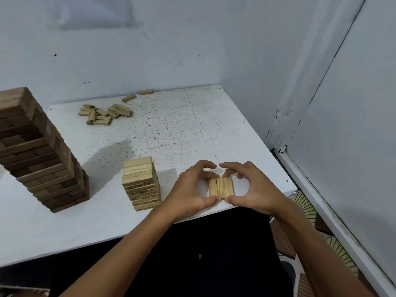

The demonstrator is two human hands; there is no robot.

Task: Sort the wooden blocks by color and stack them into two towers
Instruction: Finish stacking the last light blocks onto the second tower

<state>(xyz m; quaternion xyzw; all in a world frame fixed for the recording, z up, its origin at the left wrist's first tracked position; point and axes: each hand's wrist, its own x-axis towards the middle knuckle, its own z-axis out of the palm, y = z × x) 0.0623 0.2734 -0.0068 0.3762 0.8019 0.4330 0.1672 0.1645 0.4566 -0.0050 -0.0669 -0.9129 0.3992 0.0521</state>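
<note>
Three light wooden blocks side by side near the table's front right corner, pinched together from both ends: left hand and right hand each curled, thumb at the near ends, fingers at the far. Light tower just left, near front edge. Dark tower at left edge. Loose light blocks toward back edge.

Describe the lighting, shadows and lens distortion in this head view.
Head view: soft, even light with no glare; the dark tower throws a broad shadow rightward over the white table; wide-angle bending makes that tower lean and curves the wall corner; numbers on the light tower are slightly blurred.
</note>
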